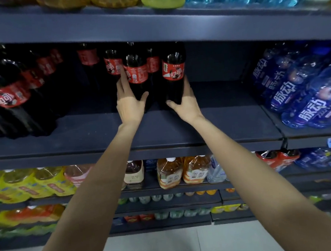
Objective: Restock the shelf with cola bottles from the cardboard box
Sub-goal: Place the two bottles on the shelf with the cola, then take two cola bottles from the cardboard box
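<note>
We see two bare arms reach up to a dark, flat shelf (229, 121). The left hand (129, 103) curls round the low part of one cola bottle (136, 76), fingers up its left side and thumb on the front. The right hand (186, 104) holds a second cola bottle (174, 75) the same way, thumb in front and fingers hidden behind. Both bottles are tall, round, shiny plastic, nearly black, with red labels. They stand upright on the shelf, just beside each other, with more cola bottles behind them. A row of cola bottles (12, 97) stands well to the left. Blue bottles (303, 96) with white writing sit on the right.
</note>
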Action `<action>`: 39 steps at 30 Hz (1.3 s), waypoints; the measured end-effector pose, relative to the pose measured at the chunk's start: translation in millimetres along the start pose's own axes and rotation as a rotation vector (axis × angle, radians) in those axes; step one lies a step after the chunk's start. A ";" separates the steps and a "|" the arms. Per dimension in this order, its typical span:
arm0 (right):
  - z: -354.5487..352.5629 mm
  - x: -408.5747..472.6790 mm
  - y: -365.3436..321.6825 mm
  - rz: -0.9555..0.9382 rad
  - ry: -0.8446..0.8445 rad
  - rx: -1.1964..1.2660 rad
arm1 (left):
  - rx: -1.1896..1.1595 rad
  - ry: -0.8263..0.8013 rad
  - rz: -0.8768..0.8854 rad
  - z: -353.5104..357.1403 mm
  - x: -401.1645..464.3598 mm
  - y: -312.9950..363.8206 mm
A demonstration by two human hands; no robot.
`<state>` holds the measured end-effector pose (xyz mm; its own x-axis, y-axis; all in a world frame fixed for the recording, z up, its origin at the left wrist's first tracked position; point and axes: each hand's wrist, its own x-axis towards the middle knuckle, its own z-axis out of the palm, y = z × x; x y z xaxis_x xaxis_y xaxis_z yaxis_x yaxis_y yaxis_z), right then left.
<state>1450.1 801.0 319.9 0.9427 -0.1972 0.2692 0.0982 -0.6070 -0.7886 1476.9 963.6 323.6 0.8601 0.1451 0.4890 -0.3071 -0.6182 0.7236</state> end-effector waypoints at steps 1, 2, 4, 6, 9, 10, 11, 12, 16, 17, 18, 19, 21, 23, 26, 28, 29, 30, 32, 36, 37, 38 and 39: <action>-2.0 -4.0 -1.9 0.001 -0.007 -0.013 | -0.003 -0.022 -0.019 -0.2 -3.2 2.5; -4.5 -8.9 -4.2 -0.002 -0.006 -0.025 | -0.006 -0.048 -0.044 -0.7 -7.7 6.0; -13.2 -22.2 -9.8 -0.011 0.009 -0.057 | 0.006 -0.109 -0.113 -3.8 -22.1 16.0; -26.9 -41.4 -14.2 -0.050 0.017 -0.074 | 0.024 -0.185 -0.172 -10.4 -43.9 29.9; -55.4 -82.5 -14.6 -0.157 0.030 -0.044 | -0.050 -0.283 -0.219 -23.7 -87.8 51.5; -66.8 -99.3 -12.3 -0.191 0.048 -0.062 | -0.082 -0.296 -0.201 -27.1 -104.2 58.9; -78.7 -117.3 -8.4 -0.229 0.079 -0.106 | -0.114 -0.298 -0.164 -29.4 -121.8 66.8; -90.8 -136.2 -3.1 -0.275 0.122 -0.175 | -0.151 -0.297 -0.118 -30.4 -139.6 75.6; -144.2 -224.4 36.7 -0.416 0.306 -0.520 | -0.322 -0.317 0.043 -14.9 -215.0 117.8; -159.0 -249.7 50.0 -0.408 0.328 -0.579 | -0.353 -0.314 0.061 -6.8 -235.2 128.6; -173.9 -276.8 63.9 -0.380 0.345 -0.615 | -0.373 -0.312 0.072 1.5 -256.8 139.2; -188.5 -305.2 78.1 -0.340 0.362 -0.631 | -0.382 -0.320 0.089 10.2 -279.1 149.1; -218.7 -366.6 104.7 -0.225 0.397 -0.645 | -0.378 -0.392 0.163 28.5 -328.7 169.0; -247.7 -432.5 129.6 -0.056 0.405 -0.660 | -0.382 -0.532 0.237 45.7 -383.2 189.0; -284.0 -533.8 160.1 0.284 0.381 -0.608 | -0.328 -0.840 0.338 77.4 -464.6 211.7; -303.4 -594.4 177.6 0.510 0.362 -0.559 | -0.196 -1.056 0.428 106.2 -512.0 222.7; -312.4 -620.8 186.1 0.623 0.357 -0.526 | -0.131 -1.183 0.442 121.6 -533.3 229.2; -321.0 -644.8 194.9 0.730 0.365 -0.486 | -0.075 -1.307 0.437 136.6 -553.0 237.2; -337.9 -687.0 214.7 0.917 0.409 -0.382 | 0.007 -1.495 0.402 164.6 -589.2 255.8; -371.2 -760.0 262.1 1.237 0.489 -0.198 | 0.066 -1.778 0.308 217.3 -663.6 298.1; -380.7 -776.5 273.9 1.312 0.514 -0.149 | 0.074 -1.832 0.304 231.4 -682.9 310.2; -391.3 -791.8 284.6 1.379 0.543 -0.105 | 0.082 -1.876 0.316 246.6 -702.1 323.0; -402.9 -805.7 294.9 1.433 0.572 -0.068 | 0.088 -1.911 0.346 262.5 -720.6 337.1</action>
<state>591.1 470.7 93.2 -0.0151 -0.8746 -0.4847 -0.7809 0.3130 -0.5405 860.5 447.9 87.3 0.0338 -0.8333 -0.5519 -0.5677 -0.4704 0.6756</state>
